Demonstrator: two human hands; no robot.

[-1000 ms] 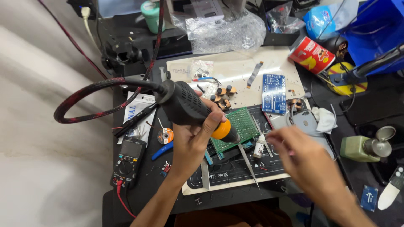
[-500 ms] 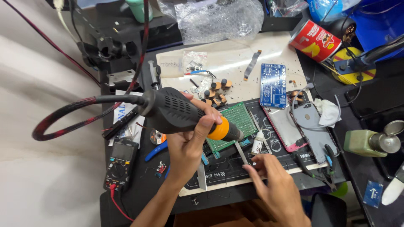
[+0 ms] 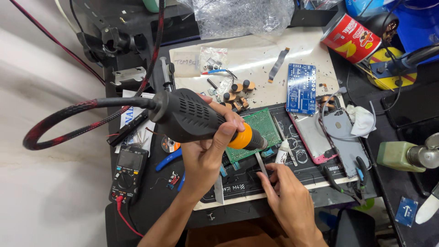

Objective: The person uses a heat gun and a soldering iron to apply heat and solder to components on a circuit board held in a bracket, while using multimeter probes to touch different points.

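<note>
Work mat point(image 3: 292, 183), dark, along the front edge of the tabletop point(image 3: 137, 201); carries most items below.

Surroundings:
- Green circuit board point(image 3: 261, 126), flat on the mat's middle, tilted slightly.
- Blue circuit board point(image 3: 301, 88), flat, behind the green one toward the back right.
- Small white tube point(image 3: 281, 154), lying just right of the green board's front corner.
- Opened phone point(image 3: 320, 137) with pink rim, on the mat's right part; a second grey panel just beside it.
- Multimeter point(image 3: 129, 173), black, near the front left corner of the tabletop, red lead trailing off the front edge.
- Red can point(image 3: 350, 36), on its side at the back right.
- Clear plastic bag point(image 3: 242, 16), crumpled at the back edge.
- Green bottle point(image 3: 402, 156), at the right edge.
- Black pliers point(image 3: 340, 185), on the mat's front right.

Items in hand:
- Hot air gun point(image 3: 192, 116), black body, orange collar, dark nozzle. Left hand point(image 3: 208, 153) wraps it from below, fingers closed round the body, thumb over the collar. The nozzle points down-right and ends over the front edge of the green board. Its braided red-black hose loops off the left edge of the tabletop.
- Tweezers point(image 3: 259, 163), metal, flat on the mat just in front of the green board. Right hand point(image 3: 288, 196) lies palm down on the mat's front edge, fingertips point(image 3: 270, 170) pinched narrowly at the tweezers' near end; whether they grip or only touch cannot be told.

The gun's body hides the mat's back left part.
</note>
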